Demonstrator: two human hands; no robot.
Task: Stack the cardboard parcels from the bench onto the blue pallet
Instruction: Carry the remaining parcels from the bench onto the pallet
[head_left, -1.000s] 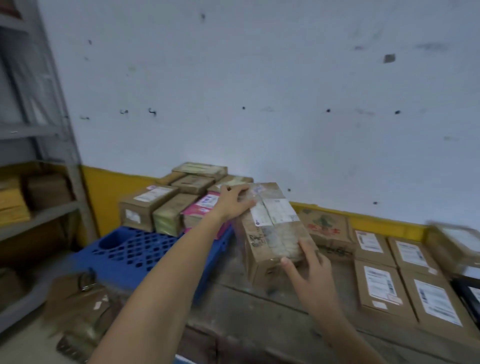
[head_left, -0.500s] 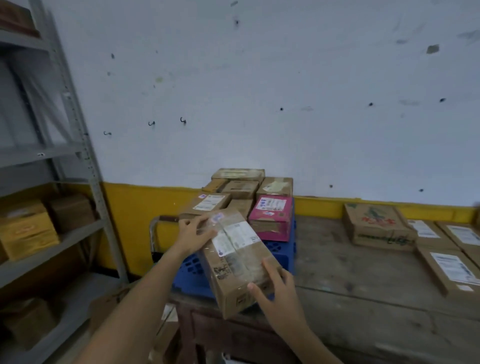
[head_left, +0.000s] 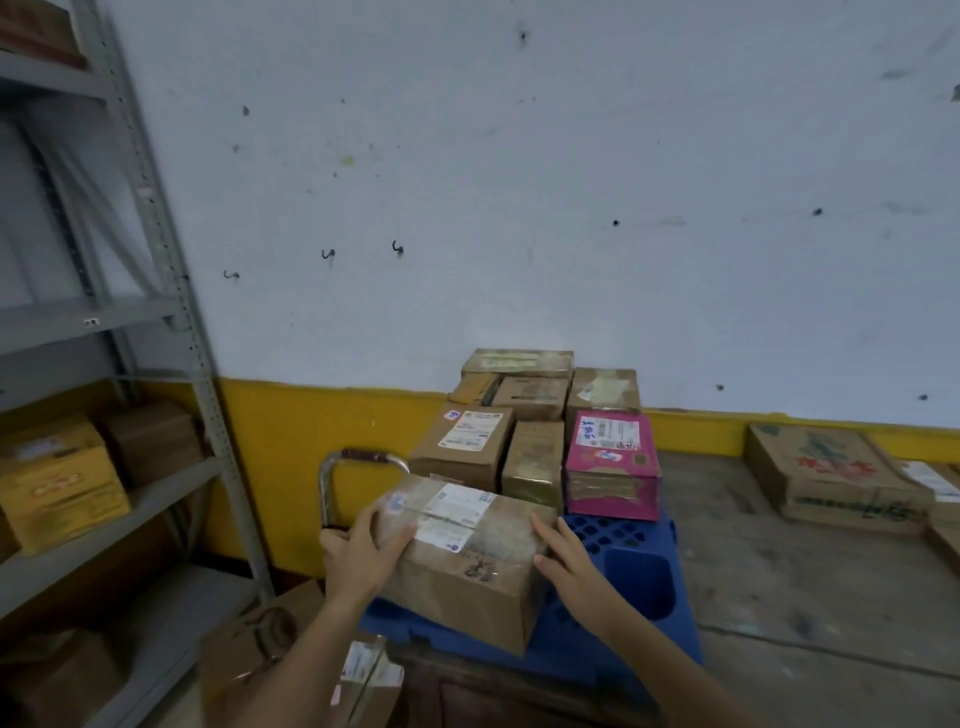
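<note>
- We see the taped cardboard parcel (head_left: 467, 566) at the near left corner of the blue pallet (head_left: 631, 584), its white shipping labels facing up. We cannot tell whether its underside rests fully on the pallet.
- The left hand (head_left: 358, 556) grips the parcel's left end, with the fingers curled over the top edge.
- The right hand (head_left: 576, 569) presses against the parcel's right end. Its fingers lie straight along the side and the thumb is at the front corner, so this hand is flat rather than clasped.
- On the far half of the pallet stand more parcels. A pink box (head_left: 610, 462) is at the right, and a narrow brown parcel (head_left: 535, 457) touches its left side. A labelled brown parcel (head_left: 467, 447) comes next, on the left.
- Behind those three we make out a back row of brown parcels (head_left: 519, 384) close to the wall, with one flat parcel lying on top of them.
- The pallet's near right part shows bare blue plastic with a deep recess.
- The pallet lies on the worn wooden bench (head_left: 810, 592).
- Right of the pallet and well apart from it, a printed carton (head_left: 831, 478) lies flat on the bench.
- Just left of the pallet a curved metal handle (head_left: 358, 460) rises.
- Farther left of the pallet stands a grey shelving rack (head_left: 171, 291), with a yellow box (head_left: 57, 483) on its middle shelf.
</note>
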